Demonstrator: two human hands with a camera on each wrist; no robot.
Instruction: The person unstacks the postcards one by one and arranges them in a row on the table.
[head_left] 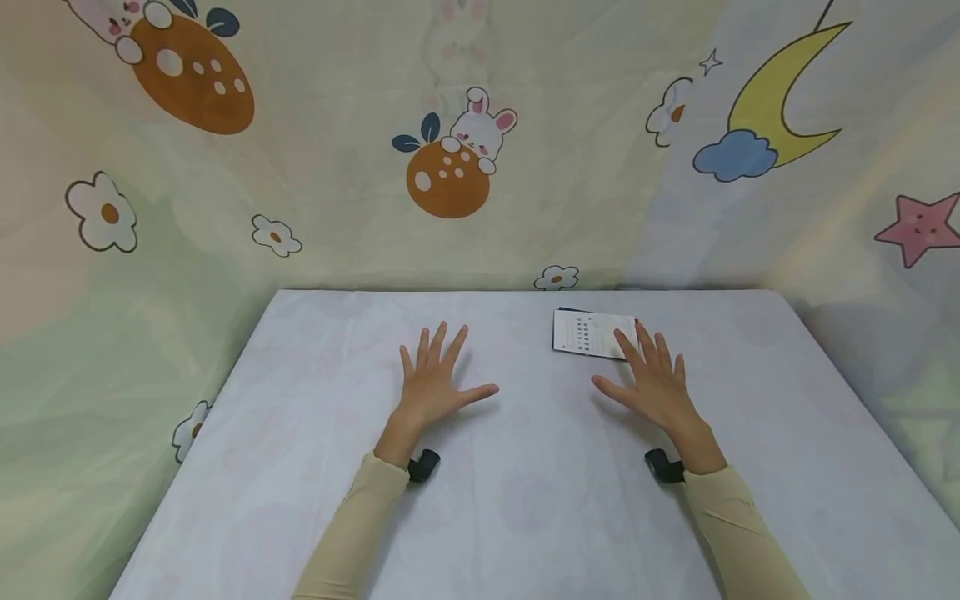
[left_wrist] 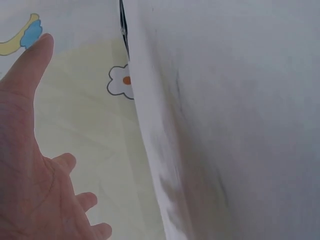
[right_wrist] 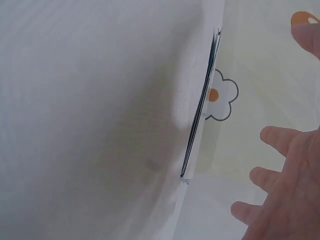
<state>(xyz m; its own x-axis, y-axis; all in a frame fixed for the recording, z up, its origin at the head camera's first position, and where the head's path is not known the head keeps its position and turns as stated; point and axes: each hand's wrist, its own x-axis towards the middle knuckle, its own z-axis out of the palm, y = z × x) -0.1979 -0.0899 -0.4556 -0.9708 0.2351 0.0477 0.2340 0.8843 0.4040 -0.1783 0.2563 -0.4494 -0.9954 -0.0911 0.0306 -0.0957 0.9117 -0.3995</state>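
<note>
White-topped stack point(head_left: 591, 333) lay ungripped near my right hand point(head_left: 654, 392); left hand point(head_left: 431, 389) empty too, both finger-spread. Judged pre-grasp: next move likely called for a right-hand pinch.

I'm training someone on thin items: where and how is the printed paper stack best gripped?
Probably at the right short edge of the printed paper stack, the right hand coming from the right and pinching top and underside: the stack lies flat and thin, that end nearest the hand.
</note>
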